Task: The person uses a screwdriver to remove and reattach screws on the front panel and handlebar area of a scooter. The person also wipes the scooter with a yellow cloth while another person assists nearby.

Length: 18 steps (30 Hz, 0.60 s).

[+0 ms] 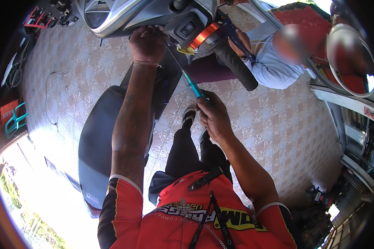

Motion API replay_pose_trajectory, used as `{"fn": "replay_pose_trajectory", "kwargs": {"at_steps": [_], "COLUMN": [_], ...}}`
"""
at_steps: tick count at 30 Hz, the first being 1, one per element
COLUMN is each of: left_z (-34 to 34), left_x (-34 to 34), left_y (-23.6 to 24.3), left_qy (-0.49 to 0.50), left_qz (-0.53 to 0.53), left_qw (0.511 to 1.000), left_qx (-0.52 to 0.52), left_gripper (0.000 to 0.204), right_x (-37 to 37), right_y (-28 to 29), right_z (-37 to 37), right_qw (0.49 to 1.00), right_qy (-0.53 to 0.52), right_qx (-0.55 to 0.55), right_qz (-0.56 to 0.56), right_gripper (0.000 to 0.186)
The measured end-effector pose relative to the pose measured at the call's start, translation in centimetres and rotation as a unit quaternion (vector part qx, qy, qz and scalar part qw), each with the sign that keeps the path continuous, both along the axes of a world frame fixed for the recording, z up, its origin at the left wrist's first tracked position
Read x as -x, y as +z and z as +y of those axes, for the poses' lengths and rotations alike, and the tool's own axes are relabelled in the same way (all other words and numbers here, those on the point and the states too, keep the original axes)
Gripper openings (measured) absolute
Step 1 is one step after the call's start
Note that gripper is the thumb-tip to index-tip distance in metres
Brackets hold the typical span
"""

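Note:
A motor scooter's handlebar cover (143,18) fills the top of the head view. My left hand (147,45) is pressed up under its edge, fingers curled and partly hidden behind the cover; what they hold, if anything, does not show. In my right hand (214,116) is a screwdriver with a teal handle (192,85), gripped at the handle's end. Its long thin shaft (174,59) slants up and left to the underside of the cover, close to my left hand. The tip is hidden there. Right of it are the switch housing (186,30) and the black handlebar grip (239,68).
The scooter's dark seat (102,141) stretches down at my left. Another person in a light blue sleeve (264,66) sits close beyond the grip. A round mirror (353,60) juts in at upper right. Shelving (355,128) stands at right, a green plastic stool (16,120) far left.

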<state>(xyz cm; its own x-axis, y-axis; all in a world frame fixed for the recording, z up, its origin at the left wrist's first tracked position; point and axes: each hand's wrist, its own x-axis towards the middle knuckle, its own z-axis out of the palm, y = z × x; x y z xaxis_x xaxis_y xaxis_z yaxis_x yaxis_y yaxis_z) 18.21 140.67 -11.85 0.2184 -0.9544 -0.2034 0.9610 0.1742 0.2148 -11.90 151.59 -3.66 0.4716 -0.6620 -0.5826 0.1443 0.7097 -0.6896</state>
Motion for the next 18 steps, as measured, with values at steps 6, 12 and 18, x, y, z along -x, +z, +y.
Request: {"fn": "replay_pose_trajectory", "kwargs": {"at_steps": [6,12,18], "left_z": [0.5,0.7,1.0], "left_x": [0.9,2.4,3.5], "left_y": [1.9,3.1,4.2], "left_qy": [-0.007,0.074,0.116], "left_qz": [0.032,0.01,0.037], "left_qw": [0.998,0.993,0.986], "left_qx": [0.048,0.097,0.115], "left_gripper": [0.036,0.046,0.068], "right_x": [1.8,3.1,2.4], "right_y": [0.7,1.2,1.1], "right_z": [-3.3,-6.1,-5.6], "right_qw": [0.979,0.968,0.974], "right_qy": [0.02,0.034,0.038], "right_qx": [0.143,0.179,0.147], "right_qz": [0.144,0.174,0.168], "right_gripper": [0.038,0.034,0.032]}}
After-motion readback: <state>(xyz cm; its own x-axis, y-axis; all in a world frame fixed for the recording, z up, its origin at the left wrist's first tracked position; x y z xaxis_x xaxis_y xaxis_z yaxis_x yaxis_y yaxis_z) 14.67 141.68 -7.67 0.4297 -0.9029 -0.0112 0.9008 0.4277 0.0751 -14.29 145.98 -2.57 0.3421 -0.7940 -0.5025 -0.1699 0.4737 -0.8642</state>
